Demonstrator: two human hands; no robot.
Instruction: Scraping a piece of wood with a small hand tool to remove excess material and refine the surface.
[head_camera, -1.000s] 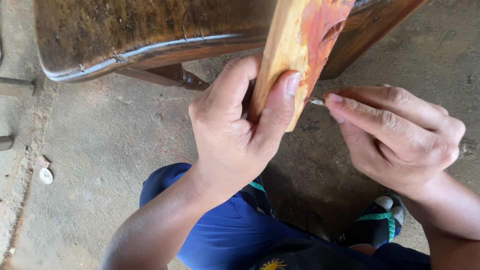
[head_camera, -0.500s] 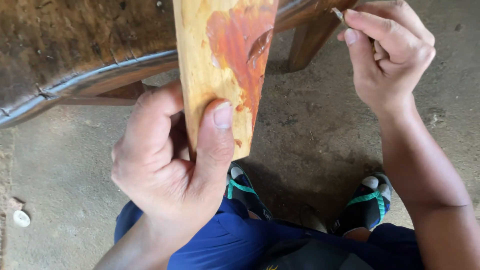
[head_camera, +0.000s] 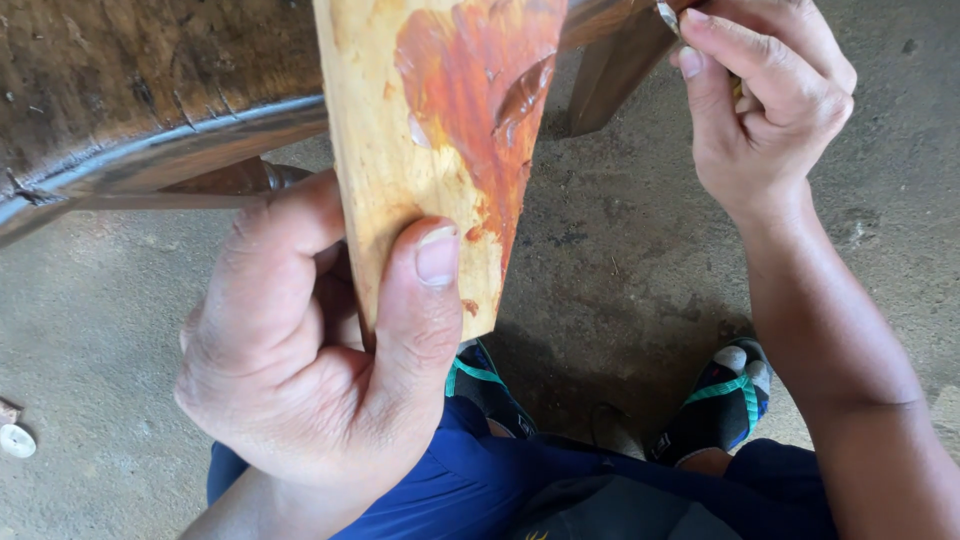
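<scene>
Head view: left hand (head_camera: 320, 370) grips plank (head_camera: 440, 150)

Dark wooden bench (head_camera: 130, 90), sandals (head_camera: 722, 395), perhaps a cap (head_camera: 16, 440) on concrete.

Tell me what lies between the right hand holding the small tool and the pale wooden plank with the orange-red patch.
In the head view, nothing touches between right hand and wooden plank; behind the gap shows a dark wooden leg and concrete floor.
</scene>
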